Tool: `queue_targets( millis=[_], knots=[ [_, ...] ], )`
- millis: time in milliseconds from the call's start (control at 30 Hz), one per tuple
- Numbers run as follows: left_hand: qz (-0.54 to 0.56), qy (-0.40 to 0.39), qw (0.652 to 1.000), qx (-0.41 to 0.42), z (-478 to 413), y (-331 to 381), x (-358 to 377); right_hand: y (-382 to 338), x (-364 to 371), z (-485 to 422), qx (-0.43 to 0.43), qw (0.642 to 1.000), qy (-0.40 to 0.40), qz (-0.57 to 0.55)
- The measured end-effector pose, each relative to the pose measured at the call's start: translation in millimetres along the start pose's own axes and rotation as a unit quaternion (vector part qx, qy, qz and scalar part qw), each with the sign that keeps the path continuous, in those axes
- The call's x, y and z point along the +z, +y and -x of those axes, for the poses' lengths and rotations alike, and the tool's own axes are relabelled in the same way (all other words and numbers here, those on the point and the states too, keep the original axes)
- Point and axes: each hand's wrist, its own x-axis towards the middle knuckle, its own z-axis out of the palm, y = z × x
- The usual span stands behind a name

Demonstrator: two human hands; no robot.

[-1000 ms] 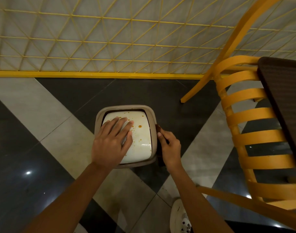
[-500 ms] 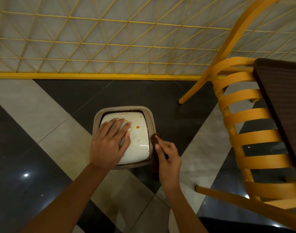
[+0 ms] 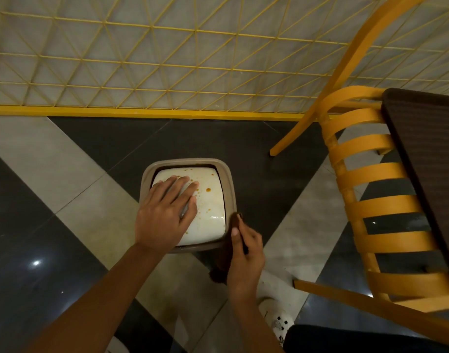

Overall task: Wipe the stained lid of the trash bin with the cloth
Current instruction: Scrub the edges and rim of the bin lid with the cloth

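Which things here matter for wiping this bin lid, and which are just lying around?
For the job: stained lid, trash bin, cloth in the right hand, left hand resting on the lid.
Just around: orange chair, dark table, white shoe.

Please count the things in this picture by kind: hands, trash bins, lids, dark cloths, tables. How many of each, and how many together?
Hands: 2 (left hand, right hand)
Trash bin: 1
Lid: 1
Dark cloth: 1
Table: 1
Total: 6
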Motion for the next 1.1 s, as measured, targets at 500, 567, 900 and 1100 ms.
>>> queue_targets(
  millis=[500, 567, 900, 1100],
  knots=[
    [0.133, -0.062, 0.975, -0.167, -1.7, 17.0, -18.3, -19.8, 43.8, -2.4, 0.134, 0.965, 0.173, -0.148],
    [0.166, -0.061, 0.958, -0.227, 0.8, 20.1, -23.2, -22.8, 50.4, -9.5, 0.132, 0.967, 0.159, -0.151],
    [0.286, -0.151, 0.839, -0.438, 2.3, 59.9, -26.0, -61.7, 49.8, -79.2, -0.003, 0.999, -0.003, -0.043],
    [0.232, -0.139, 0.847, -0.458, -2.5, 86.8, -32.5, -63.7, 59.6, -93.9, -0.111, 0.987, -0.093, 0.077]
  ],
)
